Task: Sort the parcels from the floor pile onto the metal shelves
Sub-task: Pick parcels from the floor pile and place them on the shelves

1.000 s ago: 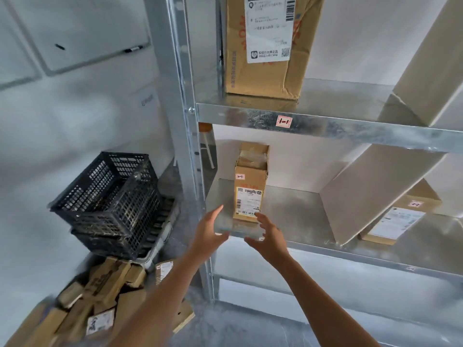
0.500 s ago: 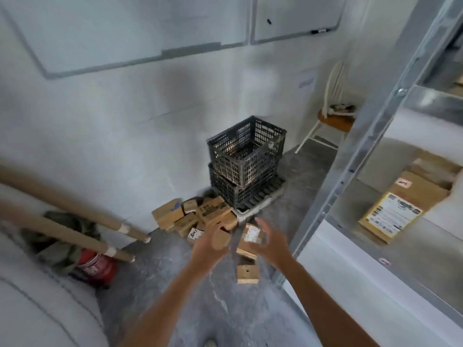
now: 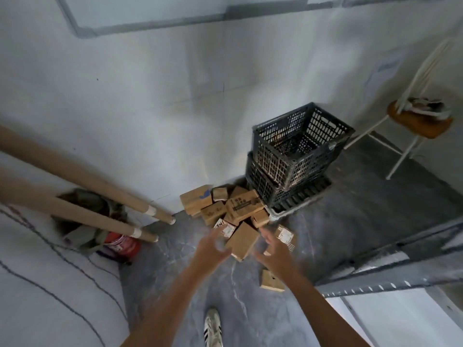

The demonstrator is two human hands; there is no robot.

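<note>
A pile of brown cardboard parcels (image 3: pixel 233 209) lies on the grey floor against the white wall. A plain brown box (image 3: pixel 241 240) sits at the front of the pile. My left hand (image 3: pixel 211 249) hovers just left of that box with fingers spread, holding nothing. My right hand (image 3: pixel 274 250) hovers just right of it, fingers spread and empty too. A labelled parcel (image 3: pixel 284 235) lies beyond my right hand, and a small flat parcel (image 3: pixel 271 280) lies alone on the floor nearer me. A corner of the metal shelf frame (image 3: pixel 390 266) shows at the right.
Two stacked black plastic crates (image 3: pixel 293 156) stand right behind the pile. A white chair with an orange seat (image 3: pixel 418 121) is at the far right. Two long cardboard tubes (image 3: pixel 82 196) lean in from the left over a red extinguisher (image 3: pixel 120 244). My shoe (image 3: pixel 213 329) is below.
My view has swung from the shelf down to the floor pile. Both empty hands have left the shelf and come down on either side of the front box.
</note>
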